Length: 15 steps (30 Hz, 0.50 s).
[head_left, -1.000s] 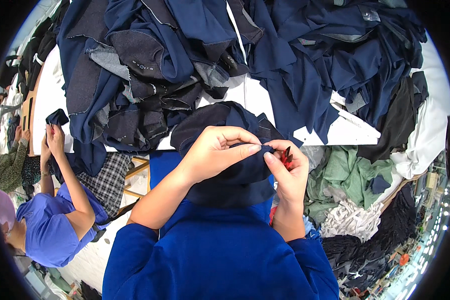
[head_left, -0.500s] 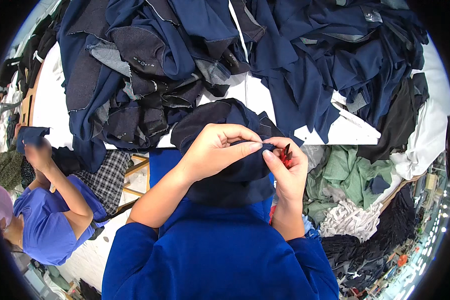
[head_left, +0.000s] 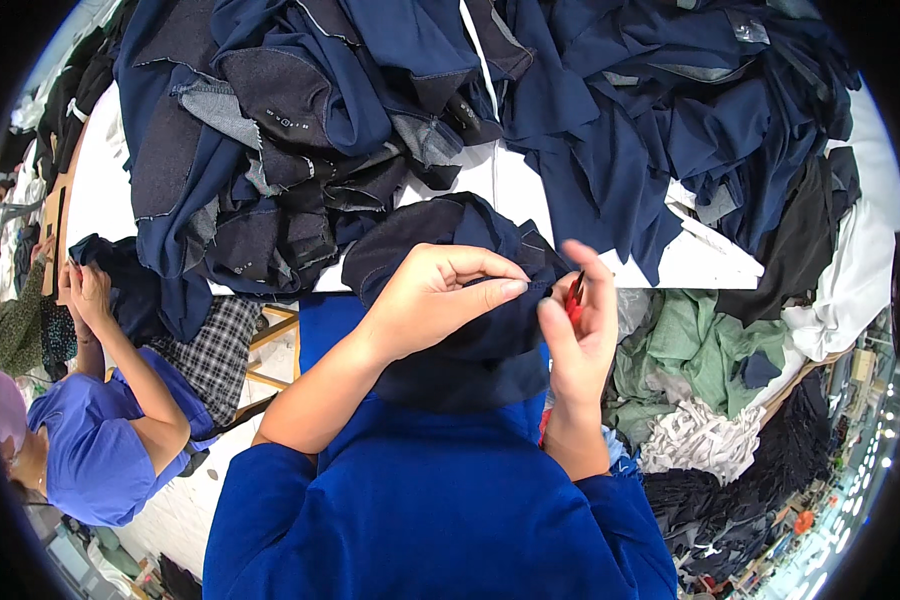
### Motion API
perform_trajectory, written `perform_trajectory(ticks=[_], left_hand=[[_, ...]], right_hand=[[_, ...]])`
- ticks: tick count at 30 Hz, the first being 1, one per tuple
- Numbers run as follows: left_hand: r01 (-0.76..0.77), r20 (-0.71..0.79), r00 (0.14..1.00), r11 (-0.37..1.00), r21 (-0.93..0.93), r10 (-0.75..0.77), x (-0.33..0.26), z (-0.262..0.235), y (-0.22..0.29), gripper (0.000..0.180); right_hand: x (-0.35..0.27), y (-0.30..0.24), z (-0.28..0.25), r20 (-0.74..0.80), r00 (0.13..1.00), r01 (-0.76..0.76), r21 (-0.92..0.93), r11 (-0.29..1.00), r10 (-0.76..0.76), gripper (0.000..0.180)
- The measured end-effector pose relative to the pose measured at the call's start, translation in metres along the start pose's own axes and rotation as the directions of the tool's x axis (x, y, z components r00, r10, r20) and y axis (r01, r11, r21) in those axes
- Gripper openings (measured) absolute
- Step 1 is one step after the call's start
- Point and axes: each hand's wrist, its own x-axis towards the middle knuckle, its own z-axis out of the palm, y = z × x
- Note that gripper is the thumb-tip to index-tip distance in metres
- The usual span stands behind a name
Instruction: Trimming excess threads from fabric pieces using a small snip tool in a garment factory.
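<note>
A dark navy fabric piece [head_left: 450, 378] hangs over the table's front edge and across my lap. My left hand [head_left: 430, 300] pinches its edge between thumb and forefinger. Just to the right, my right hand [head_left: 582, 345] is off the cloth, thumb and forefinger spread apart. Small red thread snips [head_left: 575, 297] with dark tips sit in that right hand, held against the palm by the other fingers, partly hidden.
Navy garment pieces [head_left: 280, 100] are heaped across the white table [head_left: 520, 190], with another navy pile [head_left: 690, 130] at the right. Green cloth [head_left: 680, 350] and white scraps [head_left: 700, 440] lie below it. At left, a co-worker in purple [head_left: 105, 440] handles dark cloth.
My right thumb and forefinger have come away from the fabric edge and spread apart. My left hand has barely moved. The co-worker's hands have shifted, and the raised cloth has come down.
</note>
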Motion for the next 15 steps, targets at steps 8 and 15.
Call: perform_trajectory(ticks=[8,15], left_hand=[[-0.017,-0.09,0.996,1.0,-0.008,0.016,0.002,-0.001,0.002,0.019],[-0.081,-0.122,0.99,0.991,-0.104,0.068,0.002,-0.002,0.0,0.019]], right_hand=[[-0.014,0.006,-0.001,-0.081,0.947,0.28,-0.258,0.925,-0.31,0.036],[-0.009,0.01,-0.004,-0.035,0.893,0.378,-0.486,0.788,-0.449,0.031]])
